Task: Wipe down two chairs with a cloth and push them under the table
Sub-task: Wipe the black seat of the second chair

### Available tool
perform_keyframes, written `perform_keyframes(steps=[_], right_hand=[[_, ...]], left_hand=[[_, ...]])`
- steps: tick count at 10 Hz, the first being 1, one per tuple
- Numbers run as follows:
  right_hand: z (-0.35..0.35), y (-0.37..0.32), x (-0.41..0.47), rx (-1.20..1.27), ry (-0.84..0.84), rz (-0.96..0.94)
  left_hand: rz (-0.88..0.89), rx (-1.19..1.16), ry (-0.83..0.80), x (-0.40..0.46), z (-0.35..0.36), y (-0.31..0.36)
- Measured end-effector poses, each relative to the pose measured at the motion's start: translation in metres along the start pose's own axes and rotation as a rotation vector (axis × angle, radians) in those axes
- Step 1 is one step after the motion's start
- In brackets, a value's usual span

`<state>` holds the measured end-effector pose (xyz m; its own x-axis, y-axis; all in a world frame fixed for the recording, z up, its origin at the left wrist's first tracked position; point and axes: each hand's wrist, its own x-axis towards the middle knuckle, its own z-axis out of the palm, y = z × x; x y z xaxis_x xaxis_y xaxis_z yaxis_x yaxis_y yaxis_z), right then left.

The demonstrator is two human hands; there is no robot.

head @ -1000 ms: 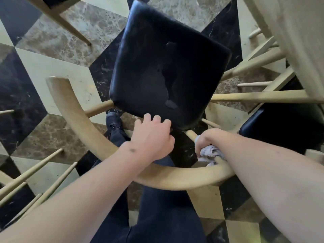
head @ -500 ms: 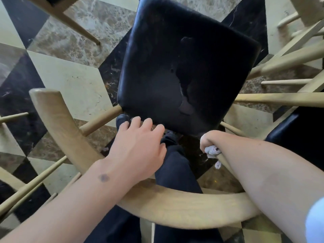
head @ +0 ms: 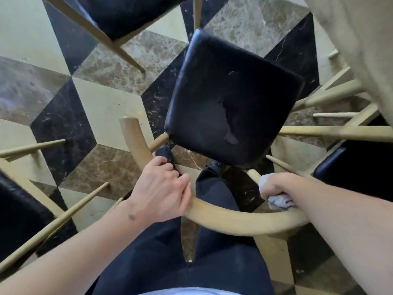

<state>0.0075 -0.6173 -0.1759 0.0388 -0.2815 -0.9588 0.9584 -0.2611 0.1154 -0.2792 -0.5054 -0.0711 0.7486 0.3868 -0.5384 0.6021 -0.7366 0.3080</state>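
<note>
**Chair gripped by its curved back rail**

Head view: the chair (head: 231, 96) stands at centre, the table (head: 365, 45) at 2 o'clock. The left hand (head: 161, 188) curls round the rail (head: 234, 218); the right hand (head: 280, 188) pinches the cloth (head: 278, 201) against it. The wood looks stiff and fairly light, so the rail seems the best hold.

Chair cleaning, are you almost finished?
Not yet. The left hand grips the curved wooden backrest while the right hand rubs the cloth on it. The chair's black seat is not under the table yet.
</note>
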Motion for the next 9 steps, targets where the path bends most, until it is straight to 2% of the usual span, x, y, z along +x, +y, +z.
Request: perform_keyframes(steps=[1,2,3,4,5,6,7,8,9], right_hand=[[-0.020,0.005,-0.017,0.120,0.101,0.003],[-0.052,0.009,-0.021,0.410,0.390,-0.074],[-0.094,0.010,-0.027,1.097,0.318,-0.309],[-0.127,0.017,-0.025,1.445,0.201,-0.693],[-0.134,0.007,-0.008,1.714,0.127,-1.010],[-0.147,0.001,0.013,1.739,0.064,-1.190],[-0.169,-0.001,0.028,1.802,0.148,-1.125],[-0.199,0.001,0.027,1.888,0.532,-0.897],[-0.241,-0.004,0.012,1.824,0.898,-0.779]], left_hand=[[0.026,0.030,0.049,0.002,0.001,-0.001],[0.037,0.048,0.063,0.002,0.001,0.000],[0.041,0.069,0.010,0.004,-0.002,0.002],[0.057,0.075,-0.046,0.005,-0.005,0.002],[0.072,0.071,-0.211,0.016,-0.011,0.008],[0.012,-0.089,-0.412,0.048,-0.022,-0.003],[0.005,-0.196,-0.224,0.115,-0.042,-0.038],[0.006,-0.018,-0.187,0.207,-0.043,-0.087],[-0.032,0.216,-0.384,0.267,-0.002,-0.126]])
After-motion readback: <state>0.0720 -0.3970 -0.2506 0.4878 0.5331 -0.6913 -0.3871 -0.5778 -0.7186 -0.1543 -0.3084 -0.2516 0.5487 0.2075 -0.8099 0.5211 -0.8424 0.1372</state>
